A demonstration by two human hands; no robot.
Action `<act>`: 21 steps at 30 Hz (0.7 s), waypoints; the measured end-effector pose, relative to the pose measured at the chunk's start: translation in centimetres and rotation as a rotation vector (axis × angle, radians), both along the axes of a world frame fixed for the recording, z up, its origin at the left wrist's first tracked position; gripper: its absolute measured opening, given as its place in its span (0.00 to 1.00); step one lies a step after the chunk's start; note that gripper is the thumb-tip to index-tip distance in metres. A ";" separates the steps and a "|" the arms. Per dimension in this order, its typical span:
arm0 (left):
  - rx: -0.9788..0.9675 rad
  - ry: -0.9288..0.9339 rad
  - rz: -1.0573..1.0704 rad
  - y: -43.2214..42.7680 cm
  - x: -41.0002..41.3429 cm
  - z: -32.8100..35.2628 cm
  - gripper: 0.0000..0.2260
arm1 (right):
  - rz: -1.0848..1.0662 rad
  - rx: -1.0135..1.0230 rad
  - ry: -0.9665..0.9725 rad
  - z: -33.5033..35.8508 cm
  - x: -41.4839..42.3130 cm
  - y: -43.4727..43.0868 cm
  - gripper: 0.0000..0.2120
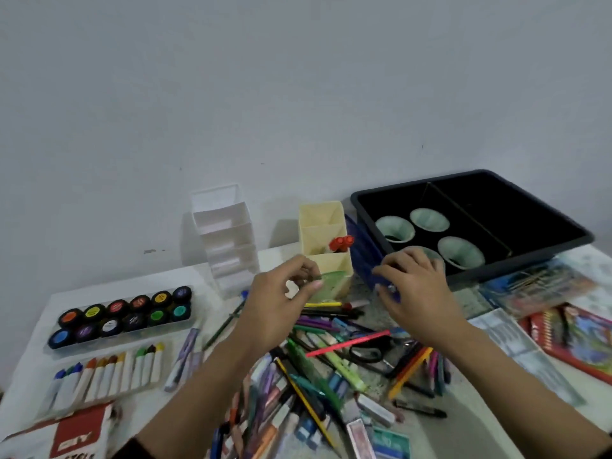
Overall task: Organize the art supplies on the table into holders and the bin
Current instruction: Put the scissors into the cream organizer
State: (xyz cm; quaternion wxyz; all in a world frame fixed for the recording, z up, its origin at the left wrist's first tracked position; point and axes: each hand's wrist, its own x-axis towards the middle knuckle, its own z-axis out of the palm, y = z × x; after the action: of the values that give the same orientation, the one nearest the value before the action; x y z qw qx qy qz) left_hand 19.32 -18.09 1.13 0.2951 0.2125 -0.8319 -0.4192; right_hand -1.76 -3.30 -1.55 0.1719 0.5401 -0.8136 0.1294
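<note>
Left hand (278,303): fingers pinch a small white item (292,289) before the yellow holder (323,223). Right hand (419,289): fingers curl round a blue ribbed piece (362,253) beside the black bin (516,260). Pens (318,376) are heaped on the worktop (132,279).

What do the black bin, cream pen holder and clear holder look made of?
The black bin: likely moulded plastic, matte, rolled rim. The cream pen holder: opaque plastic probably, thin flat walls. The clear holder: transparent plastic or acrylic, wall shows through.
</note>
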 end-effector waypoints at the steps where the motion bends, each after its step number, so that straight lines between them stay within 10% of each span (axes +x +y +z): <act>1: -0.033 0.010 -0.002 0.4 -1.3 0.2 0.04 | 0.008 0.030 0.035 0.0 -1.1 0.2 0.13; 12: -0.109 0.162 0.069 2.4 -12.1 2.4 0.07 | 0.246 0.275 -0.113 0.9 -8.1 0.4 0.29; 21: -0.618 -0.230 -0.148 -0.1 -14.4 1.1 0.09 | 0.363 0.186 -0.320 0.4 -9.4 0.7 0.18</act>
State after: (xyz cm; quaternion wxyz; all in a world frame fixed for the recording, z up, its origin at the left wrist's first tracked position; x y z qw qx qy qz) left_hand 4.89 -18.19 2.27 0.2185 0.0980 -0.9606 -0.1407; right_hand -11.19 -2.56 -1.12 -0.0354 0.6636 -0.7285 0.1664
